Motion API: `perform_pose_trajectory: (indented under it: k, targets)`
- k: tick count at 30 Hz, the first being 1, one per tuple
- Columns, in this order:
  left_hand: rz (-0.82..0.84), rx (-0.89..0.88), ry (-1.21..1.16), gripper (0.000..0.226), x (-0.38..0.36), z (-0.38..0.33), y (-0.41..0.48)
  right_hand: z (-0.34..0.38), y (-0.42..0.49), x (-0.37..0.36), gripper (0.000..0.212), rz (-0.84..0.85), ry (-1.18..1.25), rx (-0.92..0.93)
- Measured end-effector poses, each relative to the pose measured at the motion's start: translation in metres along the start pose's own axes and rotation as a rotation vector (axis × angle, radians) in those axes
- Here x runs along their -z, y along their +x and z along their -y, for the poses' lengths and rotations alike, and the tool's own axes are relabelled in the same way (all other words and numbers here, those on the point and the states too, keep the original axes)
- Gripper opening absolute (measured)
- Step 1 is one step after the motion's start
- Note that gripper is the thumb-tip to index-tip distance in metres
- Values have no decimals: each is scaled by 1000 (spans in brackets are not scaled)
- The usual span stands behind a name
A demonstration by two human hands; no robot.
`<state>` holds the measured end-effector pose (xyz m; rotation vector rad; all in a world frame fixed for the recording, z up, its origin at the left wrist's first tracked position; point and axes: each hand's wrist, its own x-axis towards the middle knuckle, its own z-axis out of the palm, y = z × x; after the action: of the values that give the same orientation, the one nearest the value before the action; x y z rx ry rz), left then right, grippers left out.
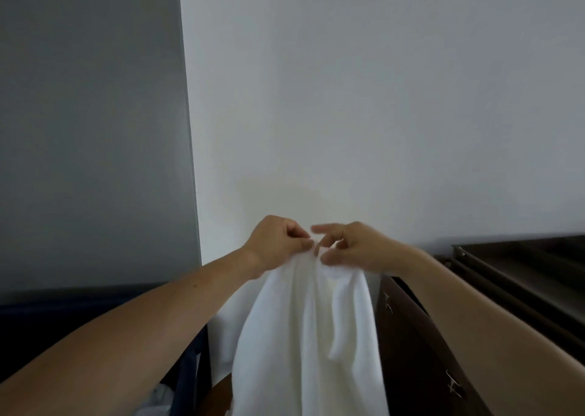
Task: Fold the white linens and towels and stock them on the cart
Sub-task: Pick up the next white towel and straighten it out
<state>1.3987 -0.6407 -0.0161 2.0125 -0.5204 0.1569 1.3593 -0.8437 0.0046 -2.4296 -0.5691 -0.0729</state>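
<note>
Left hand (278,241) and right hand (357,249) each pinched in curled fingers the top edge of a white towel (310,336) hanging below them

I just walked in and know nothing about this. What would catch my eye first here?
A white towel hangs low in the middle, held at its top edge by the left hand and the right hand, close together before a pale wall. A dark brown cart stands just right of it.

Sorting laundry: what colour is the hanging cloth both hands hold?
Plain, soft white cloth, clearest in head view.
</note>
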Motion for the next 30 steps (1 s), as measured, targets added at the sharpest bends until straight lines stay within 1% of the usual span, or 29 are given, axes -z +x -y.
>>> perform_pose_trajectory:
  k: [1, 4, 6, 8, 11, 13, 15, 17, 19, 21, 24, 26, 28, 30]
  targets:
    - [1, -7, 7, 7, -3, -3, 1, 0, 0, -8, 24, -9, 42, -7]
    - [-21, 11, 13, 7, -9, -2, 0, -2, -2, -21, 10, -94, 154, -77]
    - [-55, 38, 16, 8, -10, 1, 1, -5, -2, -26, 8, -115, 177, -114]
    - [-94, 60, 25, 8, -11, 4, 3, -3, -3, -31, 11, -114, 158, -100]
    - [-111, 77, 11, 8, -14, 5, 4, -2, 1, -39, 11, -97, 39, -39]
    - [-96, 68, -9, 9, -16, 5, 3, -6, 6, -43, 9, -115, 7, -38]
    - [-76, 59, -19, 9, -15, 5, 3, -10, 8, -43, 10, -172, 3, -96]
    - [-20, 52, -30, 8, -11, 8, 2, -16, 8, -40, 7, -223, -1, -133]
    - [54, 44, -60, 7, -9, 12, -1, -19, 10, -37, 9, -231, -46, -122]
    - [81, 32, -79, 8, -9, 18, -5, -20, 12, -32, 11, -253, -103, -103]
    - [52, -15, -97, 7, -11, 28, -12, -21, 17, -14, 8, -413, -147, -50]
    - [23, -66, -107, 10, -13, 32, -15, -19, 21, 0, 10, -527, -165, -12]
    - [-9, -134, -50, 13, -14, 32, -17, -16, 27, 17, 9, -641, -182, -1]
    - [-2, -194, 9, 20, -15, 34, -19, -10, 33, 33, 10, -772, -168, -20]
